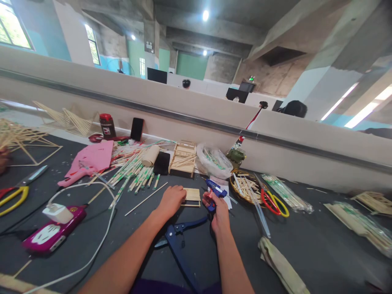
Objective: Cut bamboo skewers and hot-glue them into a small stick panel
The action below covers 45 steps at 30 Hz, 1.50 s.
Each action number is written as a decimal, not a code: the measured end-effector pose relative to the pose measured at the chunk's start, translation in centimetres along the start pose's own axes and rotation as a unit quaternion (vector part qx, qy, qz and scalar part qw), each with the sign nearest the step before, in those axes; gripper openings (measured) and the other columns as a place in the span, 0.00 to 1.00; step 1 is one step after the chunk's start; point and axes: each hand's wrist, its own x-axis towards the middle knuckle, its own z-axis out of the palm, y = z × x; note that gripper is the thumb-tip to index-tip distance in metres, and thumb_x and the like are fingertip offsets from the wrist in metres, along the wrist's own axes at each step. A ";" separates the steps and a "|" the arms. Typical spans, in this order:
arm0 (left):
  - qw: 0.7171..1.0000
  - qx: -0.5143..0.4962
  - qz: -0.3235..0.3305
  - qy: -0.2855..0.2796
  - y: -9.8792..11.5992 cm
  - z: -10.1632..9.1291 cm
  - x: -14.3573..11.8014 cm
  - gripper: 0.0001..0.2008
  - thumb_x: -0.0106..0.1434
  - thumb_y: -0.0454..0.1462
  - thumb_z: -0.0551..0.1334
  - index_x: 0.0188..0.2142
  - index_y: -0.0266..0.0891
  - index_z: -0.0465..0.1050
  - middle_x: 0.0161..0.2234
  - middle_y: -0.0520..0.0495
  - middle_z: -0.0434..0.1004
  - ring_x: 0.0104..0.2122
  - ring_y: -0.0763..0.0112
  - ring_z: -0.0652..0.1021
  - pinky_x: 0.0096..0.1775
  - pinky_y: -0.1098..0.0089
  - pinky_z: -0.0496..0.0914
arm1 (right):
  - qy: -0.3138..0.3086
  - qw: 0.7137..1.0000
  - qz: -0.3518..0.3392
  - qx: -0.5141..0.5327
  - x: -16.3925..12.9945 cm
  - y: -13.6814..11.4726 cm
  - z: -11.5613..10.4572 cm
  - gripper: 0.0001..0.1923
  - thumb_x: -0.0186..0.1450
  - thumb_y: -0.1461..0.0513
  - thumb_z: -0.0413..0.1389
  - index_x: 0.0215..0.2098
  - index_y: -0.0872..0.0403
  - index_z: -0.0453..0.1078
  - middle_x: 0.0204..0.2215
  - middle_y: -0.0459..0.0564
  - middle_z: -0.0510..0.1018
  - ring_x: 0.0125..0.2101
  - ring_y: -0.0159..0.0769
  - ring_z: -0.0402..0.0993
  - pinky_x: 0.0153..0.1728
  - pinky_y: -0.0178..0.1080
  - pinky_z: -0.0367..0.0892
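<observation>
Left hand (pixel 171 201) flat on stick panel (pixel 192 196); right hand (pixel 218 210) gripping glue gun (pixel 216 192). Bare mat (pixel 306 241) at four o'clock; left fingertips hidden.

My arms are bare from the elbow down, no sleeves, no watch, no bracelet. My left hand (pixel 171 200) wears no glove and no ring that I can see; same with my right hand (pixel 218 212). At the bottom edge, purple cloth of my clothing shows.

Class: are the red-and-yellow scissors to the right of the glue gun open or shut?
Open: the red-and-yellow scissors lie with handle loops spread apart.
</observation>
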 end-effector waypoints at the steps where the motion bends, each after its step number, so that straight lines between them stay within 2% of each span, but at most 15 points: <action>1: 1.000 -0.011 0.000 0.002 -0.3 -0.1 0.0 0.05 0.61 0.33 0.58 0.31 0.40 0.73 0.34 0.47 0.75 0.38 0.66 0.73 0.37 0.68 0.60 | -0.001 1.000 0.000 0.001 0.0 0.0 0.0 0.20 0.46 0.58 0.67 0.35 0.58 0.72 0.27 0.50 0.81 0.30 0.38 0.79 0.33 0.38 0.76; 4: 0.997 -0.072 -0.029 0.016 -1.9 -1.0 0.0 0.05 0.61 0.34 0.59 0.31 0.40 0.74 0.33 0.49 0.75 0.37 0.68 0.74 0.37 0.70 0.62 | -0.001 1.000 0.001 0.003 -0.1 -0.1 -0.1 0.20 0.46 0.58 0.67 0.35 0.58 0.71 0.27 0.51 0.81 0.31 0.39 0.79 0.33 0.39 0.76; 8: 0.976 -0.149 -0.144 0.067 -5.0 -2.6 -0.2 0.05 0.60 0.35 0.59 0.33 0.40 0.75 0.34 0.50 0.78 0.35 0.70 0.75 0.37 0.71 0.64 | -0.002 1.000 0.005 0.000 0.0 -0.1 -0.2 0.20 0.46 0.58 0.67 0.34 0.58 0.71 0.27 0.51 0.81 0.30 0.39 0.79 0.32 0.39 0.77; 10: 0.967 -0.170 -0.182 0.050 -5.9 -3.0 -0.4 0.05 0.59 0.35 0.60 0.32 0.40 0.75 0.32 0.50 0.78 0.33 0.70 0.75 0.35 0.71 0.64 | -0.002 1.000 0.009 -0.002 0.1 0.0 -0.2 0.20 0.46 0.58 0.67 0.34 0.58 0.71 0.27 0.51 0.81 0.30 0.39 0.79 0.32 0.38 0.77; 12: 0.966 -0.174 -0.190 0.031 -6.0 -3.1 -0.4 0.05 0.57 0.35 0.61 0.31 0.40 0.76 0.31 0.51 0.78 0.32 0.70 0.75 0.33 0.71 0.63 | 0.001 1.000 0.010 -0.006 0.1 0.0 -0.2 0.19 0.46 0.58 0.67 0.34 0.58 0.71 0.27 0.51 0.81 0.30 0.39 0.79 0.31 0.38 0.77; 14: 0.972 -0.167 -0.165 0.019 -5.2 -2.9 -0.4 0.04 0.56 0.35 0.62 0.31 0.40 0.76 0.31 0.51 0.78 0.32 0.70 0.74 0.33 0.71 0.63 | 0.003 1.000 0.010 -0.011 0.2 0.0 -0.2 0.19 0.46 0.58 0.67 0.35 0.58 0.71 0.27 0.51 0.81 0.30 0.39 0.79 0.31 0.38 0.77; 17: 0.986 -0.145 -0.086 0.001 -3.2 -2.3 -0.3 0.02 0.56 0.34 0.63 0.30 0.40 0.75 0.32 0.51 0.76 0.35 0.70 0.73 0.36 0.71 0.63 | 0.002 1.000 0.013 -0.009 0.1 0.1 -0.2 0.20 0.46 0.59 0.67 0.34 0.58 0.71 0.27 0.52 0.81 0.30 0.40 0.79 0.31 0.39 0.77; 22: 0.998 -0.058 -0.003 -0.020 -0.7 -1.1 -0.3 0.03 0.57 0.33 0.62 0.29 0.41 0.74 0.32 0.48 0.73 0.38 0.66 0.71 0.37 0.69 0.62 | -0.003 1.000 0.022 -0.001 0.0 0.1 -0.1 0.20 0.46 0.59 0.68 0.35 0.58 0.71 0.26 0.51 0.81 0.31 0.40 0.79 0.32 0.41 0.77; 29: 0.999 -0.022 0.006 -0.033 -0.5 -0.7 -0.3 0.04 0.60 0.33 0.59 0.30 0.41 0.73 0.34 0.46 0.72 0.40 0.65 0.69 0.39 0.67 0.62 | 0.001 1.000 0.013 -0.009 -0.1 0.1 0.2 0.18 0.46 0.59 0.68 0.33 0.58 0.71 0.26 0.51 0.81 0.29 0.38 0.79 0.32 0.39 0.77; 45: 0.999 0.038 0.033 -0.007 -0.8 -0.4 -0.1 0.05 0.62 0.32 0.58 0.31 0.39 0.71 0.33 0.44 0.72 0.39 0.63 0.69 0.37 0.66 0.62 | -0.012 1.000 0.014 -0.014 -0.3 0.3 0.4 0.19 0.45 0.59 0.68 0.33 0.58 0.71 0.25 0.50 0.81 0.28 0.39 0.79 0.31 0.39 0.76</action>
